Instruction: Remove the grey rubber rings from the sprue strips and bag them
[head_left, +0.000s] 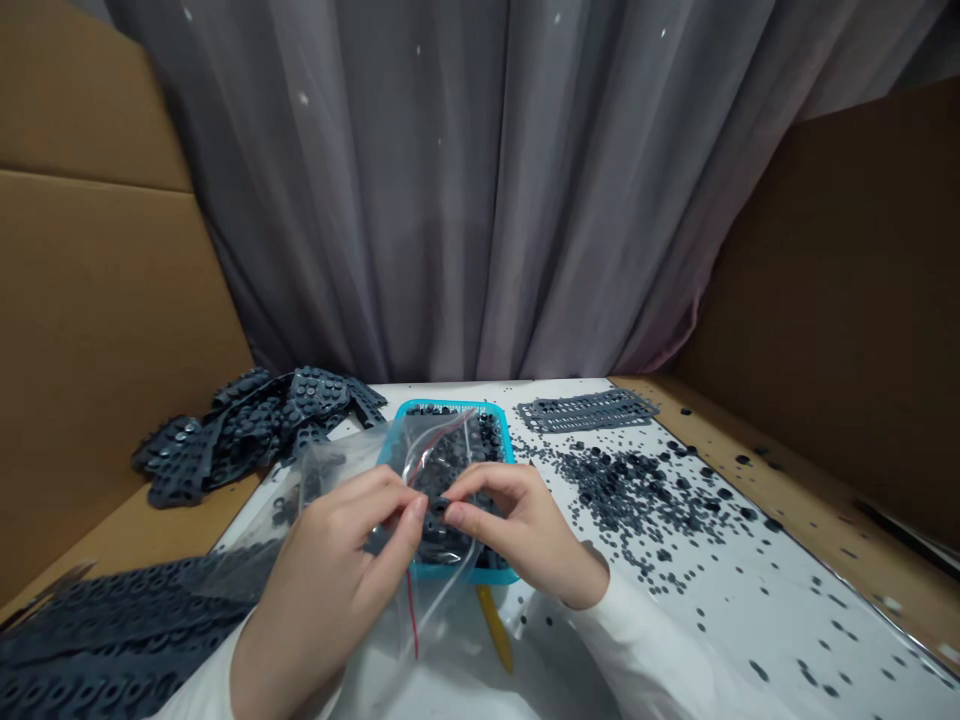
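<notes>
My left hand [330,570] and my right hand [525,530] meet above a blue plastic tray [510,480], and their fingertips pinch a small dark rubber piece [436,510]. A clear plastic zip bag [442,450] with a red seal line lies over the tray and hangs down past my left hand. Dark rubber pieces fill the tray and show through the bag. A yellow handle [495,625] pokes out from under the tray's front edge, close to my right wrist.
Moulded sheets of dark rubber [255,430] pile up at back left, with more [112,640] at front left. A punched-out rubber strip [585,410] and scattered loose pieces [637,500] lie on the white table top [757,610]. Cardboard walls [90,320] and a grey curtain [480,200] surround the table.
</notes>
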